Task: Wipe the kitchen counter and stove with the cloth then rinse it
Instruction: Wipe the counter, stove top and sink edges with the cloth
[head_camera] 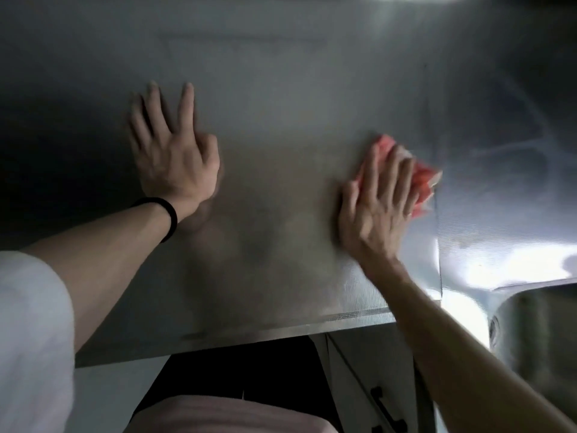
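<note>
A steel kitchen counter (281, 126) fills the view. A red and white cloth (426, 178) lies on it right of the middle, mostly covered by my right hand (379, 201). That hand presses flat on the cloth with straight, spread fingers. My left hand (173, 151) rests flat on the bare counter to the left, fingers spread and straight, a black band on its wrist. The frame is blurred. No stove shows.
A steel sink basin (537, 332) sits at the lower right, past a seam in the counter surface. The counter's front edge (249, 339) runs below my hands. A cabinet front with a black handle (385, 410) is under it.
</note>
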{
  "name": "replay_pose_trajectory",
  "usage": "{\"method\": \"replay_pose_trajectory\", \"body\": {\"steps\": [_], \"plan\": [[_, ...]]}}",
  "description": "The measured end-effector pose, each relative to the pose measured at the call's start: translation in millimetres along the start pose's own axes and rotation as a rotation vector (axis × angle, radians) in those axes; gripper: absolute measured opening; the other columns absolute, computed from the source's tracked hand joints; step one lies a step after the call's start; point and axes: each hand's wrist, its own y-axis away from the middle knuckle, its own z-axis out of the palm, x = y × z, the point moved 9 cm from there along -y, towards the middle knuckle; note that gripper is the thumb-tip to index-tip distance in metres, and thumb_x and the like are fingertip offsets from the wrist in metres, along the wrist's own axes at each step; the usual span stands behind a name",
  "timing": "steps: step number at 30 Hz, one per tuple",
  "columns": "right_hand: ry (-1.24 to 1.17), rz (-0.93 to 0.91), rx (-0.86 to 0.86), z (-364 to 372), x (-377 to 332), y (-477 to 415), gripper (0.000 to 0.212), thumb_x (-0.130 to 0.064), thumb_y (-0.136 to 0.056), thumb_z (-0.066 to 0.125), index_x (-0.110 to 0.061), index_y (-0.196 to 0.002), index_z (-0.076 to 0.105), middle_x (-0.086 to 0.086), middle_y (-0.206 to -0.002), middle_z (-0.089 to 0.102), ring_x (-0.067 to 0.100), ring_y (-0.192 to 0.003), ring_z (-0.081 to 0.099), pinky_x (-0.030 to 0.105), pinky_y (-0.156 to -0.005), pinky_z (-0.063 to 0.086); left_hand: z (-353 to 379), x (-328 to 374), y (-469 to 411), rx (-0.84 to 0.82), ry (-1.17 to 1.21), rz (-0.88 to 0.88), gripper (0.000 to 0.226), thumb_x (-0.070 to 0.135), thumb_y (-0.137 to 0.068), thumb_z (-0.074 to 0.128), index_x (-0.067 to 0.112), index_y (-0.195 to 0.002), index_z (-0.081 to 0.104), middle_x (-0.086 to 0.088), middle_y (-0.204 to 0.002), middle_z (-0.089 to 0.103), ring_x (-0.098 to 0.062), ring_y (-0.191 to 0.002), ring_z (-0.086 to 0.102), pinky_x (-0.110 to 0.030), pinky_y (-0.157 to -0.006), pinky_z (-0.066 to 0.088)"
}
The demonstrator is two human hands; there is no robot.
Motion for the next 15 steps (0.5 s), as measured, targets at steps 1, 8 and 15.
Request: {"method": "replay_pose_trajectory", "body": {"steps": [1, 8, 15], "plan": [[-0.006, -0.047, -0.037, 10, -21, 34, 0.067, -0.048, -0.108, 0.024, -0.023, -0.168, 0.006, 0.011, -0.175, -0.003, 0.032, -0.161, -0.007, 0.058, -0.128, 0.0, 0, 0, 0, -0.004, 0.004, 0.0, 0.069, 0.038, -0.096, 0.041, 0.031, -0.163, 0.025, -0.021, -0.17, 0.023, -0.049, -0.154, 0.023, -0.06, -0.126, 0.017], [-0.028, -0.354, -0.201, 66, -126, 196, 0.067, -0.047, -0.105, 0.037, -0.03, -0.167, 0.016, 0.002, -0.176, 0.006, 0.028, -0.162, 0.005, 0.053, -0.128, -0.002, -3, 5, -1, -0.095, 0.118, 0.054, 0.074, 0.031, -0.093, 0.052, 0.028, -0.163, 0.027, -0.021, -0.169, 0.02, -0.055, -0.15, 0.022, -0.067, -0.125, 0.013], [0.011, -0.257, -0.184, 38, -35, 160, 0.061, -0.045, -0.107, 0.035, -0.041, -0.165, 0.015, -0.004, -0.176, 0.005, 0.022, -0.162, 0.003, 0.055, -0.126, 0.012, -8, 99, 23, -0.235, 0.175, 0.363, 0.076, 0.031, -0.091, 0.042, 0.025, -0.166, 0.027, -0.02, -0.172, 0.016, -0.049, -0.153, 0.023, -0.064, -0.125, 0.013]]}}
